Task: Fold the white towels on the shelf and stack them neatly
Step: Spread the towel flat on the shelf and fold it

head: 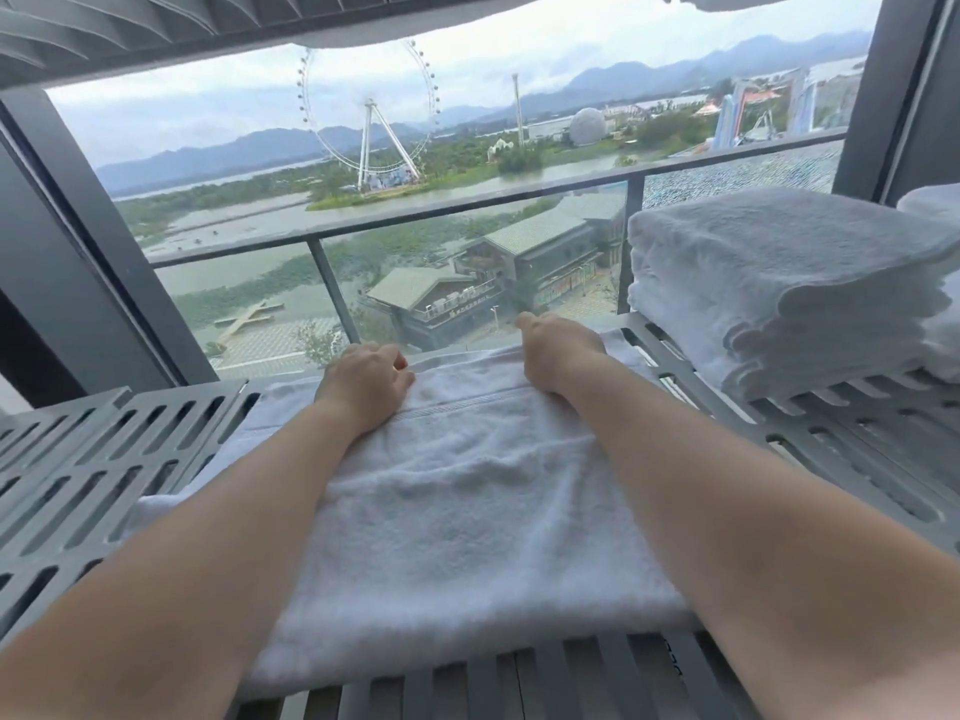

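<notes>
— Where is the white towel lying?

— It is lying flat on the grey slatted shelf, filling the middle of the view. Its near hem is hanging slightly over the shelf's front bars at six o'clock, and its far edge is sitting at twelve, against the window.

— How is it looking?

— It is showing fluffy, slightly rumpled terry, with a stitched band running across it just behind the wrists. A second layer is peeking out at the left side and along the far edge.

— And the hands?

— The left hand is resting at eleven o'clock on the towel, fingers curled and clamping the cloth at its far edge. The right hand is doing the same at one o'clock, fingers bent over that edge and gripping it.

— Anything else?

— A stack of folded towels is sitting on the shelf at two o'clock, apart from the flat one. A Ferris wheel is showing outside.
</notes>
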The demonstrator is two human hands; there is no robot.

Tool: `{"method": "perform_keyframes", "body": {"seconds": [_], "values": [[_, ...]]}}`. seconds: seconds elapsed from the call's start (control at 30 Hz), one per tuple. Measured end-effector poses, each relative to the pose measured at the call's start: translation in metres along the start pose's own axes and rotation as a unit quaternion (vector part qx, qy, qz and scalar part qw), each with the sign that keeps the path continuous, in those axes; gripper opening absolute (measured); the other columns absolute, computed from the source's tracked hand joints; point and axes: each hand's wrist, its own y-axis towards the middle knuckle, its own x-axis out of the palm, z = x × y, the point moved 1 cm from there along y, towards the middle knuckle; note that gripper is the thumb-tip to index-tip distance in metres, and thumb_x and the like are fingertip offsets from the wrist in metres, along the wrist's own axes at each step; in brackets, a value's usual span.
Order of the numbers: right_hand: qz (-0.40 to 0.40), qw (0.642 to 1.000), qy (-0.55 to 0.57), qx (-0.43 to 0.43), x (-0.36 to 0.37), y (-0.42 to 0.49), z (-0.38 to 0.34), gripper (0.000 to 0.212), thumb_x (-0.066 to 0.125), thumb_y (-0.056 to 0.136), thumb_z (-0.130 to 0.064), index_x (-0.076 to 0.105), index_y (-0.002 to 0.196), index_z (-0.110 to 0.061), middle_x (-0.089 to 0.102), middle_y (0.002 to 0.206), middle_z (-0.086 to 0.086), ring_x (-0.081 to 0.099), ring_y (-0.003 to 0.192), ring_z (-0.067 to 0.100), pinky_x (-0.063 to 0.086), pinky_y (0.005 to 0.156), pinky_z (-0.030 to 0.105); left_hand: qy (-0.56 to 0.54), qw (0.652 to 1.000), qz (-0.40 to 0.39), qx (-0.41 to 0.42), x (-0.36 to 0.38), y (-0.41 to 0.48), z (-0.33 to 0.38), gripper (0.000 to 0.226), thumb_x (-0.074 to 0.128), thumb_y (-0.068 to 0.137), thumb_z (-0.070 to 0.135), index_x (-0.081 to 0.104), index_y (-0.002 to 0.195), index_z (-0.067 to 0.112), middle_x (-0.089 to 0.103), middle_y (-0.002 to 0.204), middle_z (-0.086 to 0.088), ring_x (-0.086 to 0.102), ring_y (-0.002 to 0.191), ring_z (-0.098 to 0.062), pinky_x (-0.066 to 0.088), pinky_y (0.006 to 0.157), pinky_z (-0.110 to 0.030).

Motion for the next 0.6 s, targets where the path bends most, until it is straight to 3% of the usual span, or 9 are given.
{"method": "perform_keyframes", "body": {"seconds": [0.13, 0.23, 0.37, 0.6], "values": [[0.02, 0.999, -0.038, -0.006, -0.003, -0.004, -0.001, 0.035, 0.043, 0.095, -0.004, 0.053, 0.129, -0.01, 0.055, 0.13, 0.012, 0.057, 0.115, 0.029, 0.045, 0.074, 0.037, -0.051, 0.998, -0.017, 0.016, -0.005, -0.007, -0.002, 0.025, 0.05, 0.104, 0.034, 0.059, 0.113, 0.013, 0.058, 0.113, -0.009, 0.052, 0.111, -0.029, 0.045, 0.099, -0.046], [0.057, 0.997, -0.042, -0.013, -0.004, -0.01, -0.002, 0.029, 0.046, 0.093, -0.004, 0.062, 0.117, -0.01, 0.057, 0.121, 0.01, 0.06, 0.106, 0.026, 0.045, 0.071, 0.035, -0.027, 0.997, 0.063, 0.036, -0.01, -0.015, -0.003, 0.021, 0.048, 0.104, 0.035, 0.054, 0.11, 0.016, 0.06, 0.097, 0.0, 0.059, 0.091, -0.024, 0.045, 0.079, -0.037], [0.102, 0.995, -0.006, 0.008, -0.005, -0.021, 0.0, 0.026, 0.047, 0.091, -0.005, 0.058, 0.114, -0.013, 0.057, 0.115, 0.008, 0.062, 0.092, 0.027, 0.047, 0.068, 0.035, 0.038, 0.996, 0.074, 0.026, -0.022, -0.026, -0.004, 0.031, 0.047, 0.104, 0.045, 0.055, 0.112, 0.016, 0.068, 0.091, 0.0, 0.064, 0.077, -0.022, 0.051, 0.065, -0.034], [0.189, 0.982, -0.019, 0.002, -0.012, -0.047, 0.003, 0.019, 0.047, 0.089, -0.004, 0.056, 0.102, -0.015, 0.066, 0.093, 0.008, 0.064, 0.081, 0.029, 0.042, 0.064, 0.031, 0.051, 0.984, 0.158, 0.062, -0.035, -0.043, 0.007, 0.033, 0.045, 0.105, 0.041, 0.062, 0.098, 0.015, 0.066, 0.078, -0.004, 0.061, 0.065, -0.025, 0.048, 0.06, -0.032]]}}
